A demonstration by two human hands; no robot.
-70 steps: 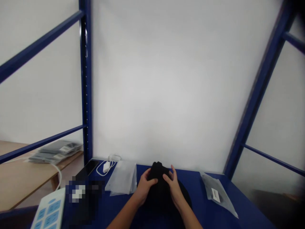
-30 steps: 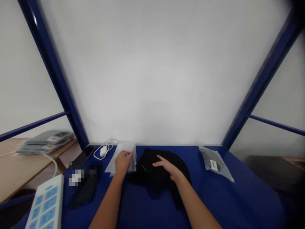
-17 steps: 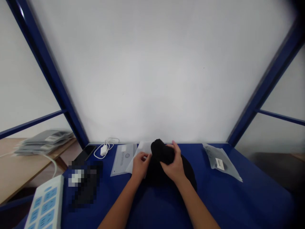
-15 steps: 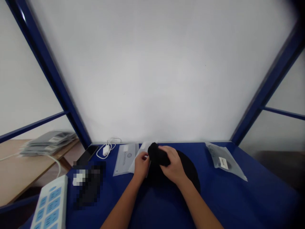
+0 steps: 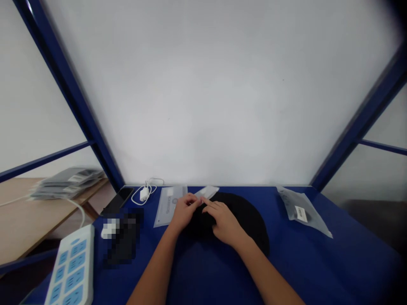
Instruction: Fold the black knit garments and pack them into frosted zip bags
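Note:
My left hand (image 5: 187, 209) is closed in a pinch at the near edge of a clear plastic bag (image 5: 209, 191). Opposite it, my right hand (image 5: 224, 220) reaches its index finger to the same edge, the fingertips almost meeting there. Its thumb points down, away from the other fingers, over dark cloth. Under and behind both hands lies a soft black fabric item (image 5: 251, 216); its folds are too dark to make out, and my right hand and forearm cover part of it.
Left of the hands lies a printed plastic bag (image 5: 164, 207). A white charger with cable (image 5: 144, 194), a phone (image 5: 119, 200) and a power strip (image 5: 71, 267) are farther left. On the right rests a labelled grey bag (image 5: 302, 212). Packed bags (image 5: 68, 182) sit on a wooden table.
My right hand has let the raised black bundle down and moved its fingers to the plastic bag's edge. The bag has shifted and folded beside my left hand. The view has moved slightly.

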